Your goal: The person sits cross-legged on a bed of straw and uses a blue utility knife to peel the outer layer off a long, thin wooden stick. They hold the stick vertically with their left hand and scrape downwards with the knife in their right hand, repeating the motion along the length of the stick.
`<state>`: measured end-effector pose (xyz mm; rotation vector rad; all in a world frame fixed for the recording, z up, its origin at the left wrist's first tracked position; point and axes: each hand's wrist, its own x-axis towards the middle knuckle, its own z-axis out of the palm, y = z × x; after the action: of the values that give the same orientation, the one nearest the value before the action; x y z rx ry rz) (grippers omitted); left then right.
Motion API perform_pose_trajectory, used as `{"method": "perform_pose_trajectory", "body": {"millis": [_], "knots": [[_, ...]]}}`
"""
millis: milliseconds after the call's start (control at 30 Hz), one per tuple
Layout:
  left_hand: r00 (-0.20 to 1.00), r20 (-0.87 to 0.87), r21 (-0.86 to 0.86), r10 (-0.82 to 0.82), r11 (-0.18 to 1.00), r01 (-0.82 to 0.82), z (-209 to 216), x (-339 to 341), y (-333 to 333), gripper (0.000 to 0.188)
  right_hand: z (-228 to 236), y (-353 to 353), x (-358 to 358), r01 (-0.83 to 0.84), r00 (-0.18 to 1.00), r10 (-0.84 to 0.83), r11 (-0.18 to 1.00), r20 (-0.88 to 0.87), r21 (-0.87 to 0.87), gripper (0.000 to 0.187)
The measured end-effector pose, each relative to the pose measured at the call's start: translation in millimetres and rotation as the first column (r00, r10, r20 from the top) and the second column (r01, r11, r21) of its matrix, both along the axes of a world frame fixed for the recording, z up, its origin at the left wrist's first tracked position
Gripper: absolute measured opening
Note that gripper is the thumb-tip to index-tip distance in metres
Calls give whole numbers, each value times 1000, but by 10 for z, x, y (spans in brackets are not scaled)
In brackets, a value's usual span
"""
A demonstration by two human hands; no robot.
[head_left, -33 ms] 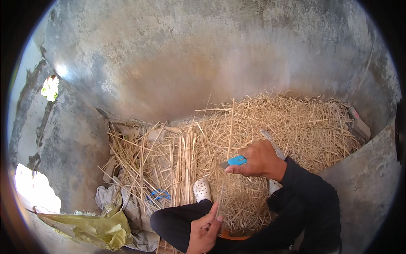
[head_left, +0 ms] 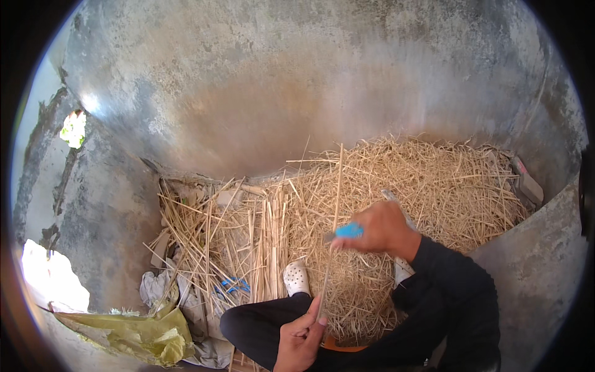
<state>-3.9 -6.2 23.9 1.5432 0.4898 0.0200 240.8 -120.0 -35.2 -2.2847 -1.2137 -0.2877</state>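
Observation:
My left hand (head_left: 300,341) is closed at the bottom of the view, pinching the lower end of a long, thin bamboo strip (head_left: 338,192) between thumb and fingers. The strip stands nearly upright in the picture, leaning slightly right toward its far end. My right hand (head_left: 381,229), smeared by motion, is closed around a blue utility knife (head_left: 349,230). Its blade points left and meets the strip around the middle. Whether the blade bites into the strip cannot be made out. My right thumb lies close to the strip, just below the blade.
A heap of pale shavings (head_left: 434,180) spreads ahead and right. Left of it lie split strips (head_left: 271,242) and a loose pile of sticks (head_left: 198,229). A white clog (head_left: 296,278), a yellow-green sack (head_left: 149,335) and a blue object (head_left: 234,286) are nearby. Concrete walls (head_left: 279,93) surround this.
My right hand and the knife have shifted very slightly up along the strip and turned blurry. My left hand and the strip look nearly unchanged.

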Motion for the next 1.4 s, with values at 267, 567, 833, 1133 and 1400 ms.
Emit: {"method": "perform_pose_trajectory", "body": {"millis": [267,567,833,1133,1400], "knots": [[1000,7,31,-13,999,12,-57,-13,-7,40,-33,-5,-40,-82,993,79,996,-92,-19,82],[997,19,106,-69,992,67,-82,-4,16,39,-11,-46,-72,-79,990,75,996,-117,-35,83],[996,3,137,-94,986,93,6,-22,7,38,-147,-65,196,95,986,-93,995,-140,8,83],[997,-1,155,-81,985,80,-11,-76,-80,36,-127,-191,727,260,947,-269,963,-178,-71,85],[995,-9,-79,-97,992,96,-25,-121,-158,36,-121,-223,942,397,882,-389,917,-267,-24,78]]}}
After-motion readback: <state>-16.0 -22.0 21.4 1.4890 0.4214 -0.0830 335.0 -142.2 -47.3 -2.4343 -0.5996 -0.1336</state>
